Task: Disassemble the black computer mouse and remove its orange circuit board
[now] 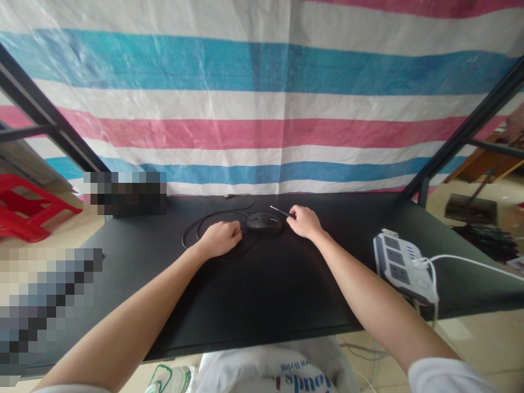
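Observation:
A black computer mouse (264, 222) lies on the black table (254, 305), between my two hands. Its thin black cable (196, 219) loops over the tabletop to the left, and a plug end (229, 195) rests near the back edge. My right hand (304, 221), just right of the mouse, is closed round a thin screwdriver (278, 210) whose shaft points left above the mouse. Left of the mouse, my left hand (223, 238) rests by the cable with its fingers curled in; whatever they hold, if anything, is hidden.
On the table's right side sits a white power strip (403, 265) with white cables. A striped sheet (229, 131) hangs behind the table, between dark frame posts. Blurred-out items are at the left, with a red stool (28, 210) beyond.

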`<state>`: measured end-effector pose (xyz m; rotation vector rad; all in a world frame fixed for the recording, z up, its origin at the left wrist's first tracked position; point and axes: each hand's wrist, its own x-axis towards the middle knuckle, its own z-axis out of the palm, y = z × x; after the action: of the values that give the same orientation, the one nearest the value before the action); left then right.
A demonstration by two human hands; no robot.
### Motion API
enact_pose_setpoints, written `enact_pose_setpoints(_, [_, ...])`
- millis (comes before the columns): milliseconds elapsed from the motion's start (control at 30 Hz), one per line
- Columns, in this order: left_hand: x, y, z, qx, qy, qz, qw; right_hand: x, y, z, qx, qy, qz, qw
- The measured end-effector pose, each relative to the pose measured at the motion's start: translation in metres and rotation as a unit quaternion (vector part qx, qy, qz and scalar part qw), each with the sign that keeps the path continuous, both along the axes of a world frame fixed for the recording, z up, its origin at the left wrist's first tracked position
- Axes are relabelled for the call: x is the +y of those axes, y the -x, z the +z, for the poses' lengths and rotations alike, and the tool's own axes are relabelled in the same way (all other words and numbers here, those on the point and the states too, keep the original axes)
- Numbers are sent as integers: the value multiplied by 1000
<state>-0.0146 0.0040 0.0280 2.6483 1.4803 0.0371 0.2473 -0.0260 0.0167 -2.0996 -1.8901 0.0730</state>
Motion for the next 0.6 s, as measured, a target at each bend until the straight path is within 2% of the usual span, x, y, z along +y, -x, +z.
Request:
enact_pose_setpoints(500, [1,1,-3,-2,-6,-3,1000,1,-1,-5,3,-6,-3,1000])
enact_pose_setpoints(600, [1,1,-3,-5,-4,-7,1000,2,0,-8,20,-45,-12,999])
